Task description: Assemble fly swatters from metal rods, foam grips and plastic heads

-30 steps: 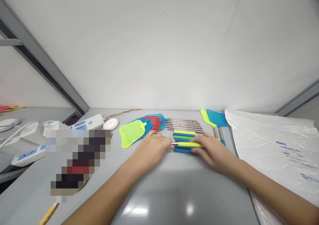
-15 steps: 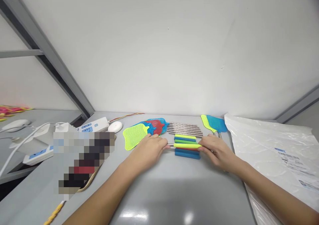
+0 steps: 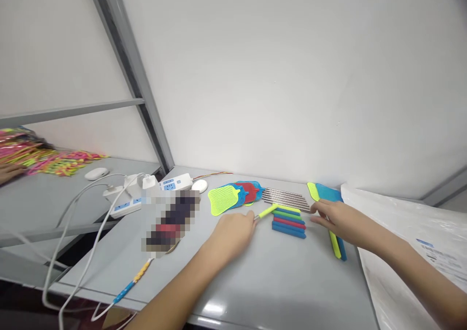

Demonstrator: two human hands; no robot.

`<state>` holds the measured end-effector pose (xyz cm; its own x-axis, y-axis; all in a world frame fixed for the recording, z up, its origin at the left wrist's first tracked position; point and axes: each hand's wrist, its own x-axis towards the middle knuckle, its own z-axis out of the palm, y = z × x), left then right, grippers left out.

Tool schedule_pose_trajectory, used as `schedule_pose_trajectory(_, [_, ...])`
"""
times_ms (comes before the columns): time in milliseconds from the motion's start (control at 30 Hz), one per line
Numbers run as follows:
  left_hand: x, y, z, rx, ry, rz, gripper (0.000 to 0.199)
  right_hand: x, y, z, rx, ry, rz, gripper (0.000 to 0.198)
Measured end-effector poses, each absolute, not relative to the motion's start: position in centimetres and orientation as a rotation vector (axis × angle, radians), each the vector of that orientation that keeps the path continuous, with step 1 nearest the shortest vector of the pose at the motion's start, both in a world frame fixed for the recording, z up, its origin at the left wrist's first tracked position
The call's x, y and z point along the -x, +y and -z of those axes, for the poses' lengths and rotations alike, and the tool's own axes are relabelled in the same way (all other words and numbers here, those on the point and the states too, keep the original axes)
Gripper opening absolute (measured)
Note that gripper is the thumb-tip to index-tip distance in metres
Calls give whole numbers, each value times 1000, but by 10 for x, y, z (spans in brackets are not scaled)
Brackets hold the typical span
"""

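Observation:
My left hand (image 3: pixel 235 235) is closed around a thin metal rod that ends in a yellow-green handle (image 3: pixel 267 210), tilted up to the right. My right hand (image 3: pixel 337 218) is open, thumb and fingers apart, over two fly swatters with a yellow-green handle (image 3: pixel 334 246) and a blue head (image 3: pixel 328 193). Between my hands lies a row of loose handles (image 3: pixel 288 230) in yellow, blue, green and red. Behind them sit several bare metal rods (image 3: pixel 286 198). To their left, mesh swatter heads overlap, a yellow-green one (image 3: pixel 224 200) in front and a red one (image 3: pixel 248 192) behind.
White plastic packaging (image 3: pixel 386 232) covers the right side. At left are a pixelated object (image 3: pixel 170 225), a round white device (image 3: pixel 199 187), power strips (image 3: pixel 177 181) and loose white cables. Another person's hand (image 3: pixel 10 172) rests beside a colourful heap (image 3: pixel 69 162) at far left.
My right hand has let go of the yellow-green handle and moved off to the right. My left hand still grips the rod, now tilted. The view has turned left.

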<state>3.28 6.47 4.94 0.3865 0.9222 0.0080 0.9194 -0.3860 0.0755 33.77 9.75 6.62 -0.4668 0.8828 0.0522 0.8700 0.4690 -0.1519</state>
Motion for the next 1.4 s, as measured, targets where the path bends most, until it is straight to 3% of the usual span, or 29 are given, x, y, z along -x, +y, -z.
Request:
schedule_pose_trajectory(333, [-54, 25, -13, -2501, 1878, -180, 27, -279, -24, 4, 1583, -2123, -129, 24])
schedule_pose_trajectory(467, [-54, 15, -12, -2490, 1914, -280, 30, -276, -32, 30, 1754, -2070, -22, 46])
schedule_pose_trajectory(667, [-28, 4, -3, -2468, 1862, -464, 46, -277, -27, 29, 1949, -2163, -142, 70])
schedule_pose_trajectory(900, [-4, 3, 9, -2474, 1775, -220, 77, -279, -29, 27, 1951, -2240, -157, 78])
schedule_pose_trajectory(1400, [-6, 1, 6, -2459, 1769, -221, 74, -283, -28, 35, 1933, -2257, -104, 75])
